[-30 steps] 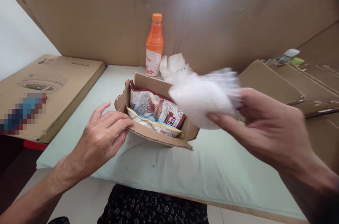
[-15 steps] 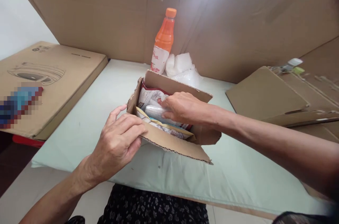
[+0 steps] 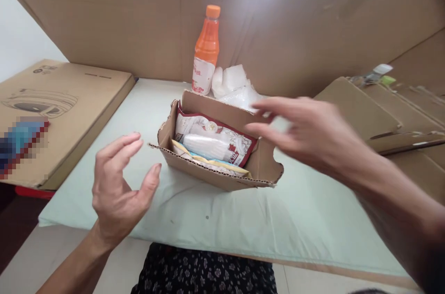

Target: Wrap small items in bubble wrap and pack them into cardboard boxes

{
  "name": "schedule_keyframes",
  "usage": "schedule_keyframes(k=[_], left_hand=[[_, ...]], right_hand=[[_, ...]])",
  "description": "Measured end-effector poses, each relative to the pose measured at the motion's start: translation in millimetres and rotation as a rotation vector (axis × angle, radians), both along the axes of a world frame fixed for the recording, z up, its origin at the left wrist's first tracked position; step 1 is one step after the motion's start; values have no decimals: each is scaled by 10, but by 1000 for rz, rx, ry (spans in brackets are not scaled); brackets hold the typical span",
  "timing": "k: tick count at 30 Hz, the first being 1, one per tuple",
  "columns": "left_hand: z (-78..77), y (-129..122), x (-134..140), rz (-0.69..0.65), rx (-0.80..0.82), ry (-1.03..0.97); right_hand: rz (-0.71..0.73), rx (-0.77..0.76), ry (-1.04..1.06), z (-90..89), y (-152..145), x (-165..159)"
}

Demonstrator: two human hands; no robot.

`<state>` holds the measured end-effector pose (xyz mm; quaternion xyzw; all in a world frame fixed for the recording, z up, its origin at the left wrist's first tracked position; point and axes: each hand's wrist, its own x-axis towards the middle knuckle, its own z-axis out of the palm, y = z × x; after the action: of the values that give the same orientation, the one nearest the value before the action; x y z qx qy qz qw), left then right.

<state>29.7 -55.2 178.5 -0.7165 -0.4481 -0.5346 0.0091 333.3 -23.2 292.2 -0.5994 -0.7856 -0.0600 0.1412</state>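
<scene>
A small open cardboard box (image 3: 215, 180) stands in the middle of the green-covered table. Inside it leans a white and dark-red printed packet (image 3: 239, 141), with a clear plastic-wrapped roll-like item (image 3: 205, 146) lying against it. A yellow-edged packet (image 3: 215, 165) stands along the near wall. Left of the box, my left hand (image 3: 121, 182) is raised with thumb and fingers apart, touching nothing. My right hand (image 3: 299, 129) hangs over the box's right end, slightly blurred, its thumb and fingers spread with nothing between them.
Behind the box stand an orange-capped bottle (image 3: 206, 53) and a white foam-like bundle (image 3: 232, 83). A large flat carton (image 3: 76, 118) lies at the left, bearing a pixelated item. More cardboard (image 3: 354, 108) sits at the right. A tall cardboard panel (image 3: 132, 15) closes off the back.
My left hand has let go of the box's near flap and moved left. My right hand has come up out of the box to the right. The near flap now stands more upright.
</scene>
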Motion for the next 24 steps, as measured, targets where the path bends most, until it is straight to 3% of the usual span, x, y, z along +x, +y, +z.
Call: schedule_keyframes(k=[3,5,8,10,12,14,19,21,24], left_hand=[[-217,65,-166,3,-298,-101],[-373,178,-220,-75,-512,-185],[-516,373,-128,-237,-721,-310],[-530,421,38,-293,-760,-347],[-512,336,231,-251,-719,-339],[-505,117,383,-180,-651,-281],[-621,-434,416,-320,-605,-58],[-695,-435,372,-324,-618,-62],[-792,-247,397,-406,-688,-111]], right_hand=[[-244,186,262,-217,-550,566],[-284,86,377,-576,-861,699],[-150,-144,512,-1159,-1058,462],[-101,-220,572,-1398,-1001,200],[-118,-256,640,-1481,-875,62],[-175,-266,716,-1477,-778,126],[-281,-210,890,-1490,-844,674],[-295,-193,920,-1535,-899,770],[-312,-217,954,-1616,-904,719]])
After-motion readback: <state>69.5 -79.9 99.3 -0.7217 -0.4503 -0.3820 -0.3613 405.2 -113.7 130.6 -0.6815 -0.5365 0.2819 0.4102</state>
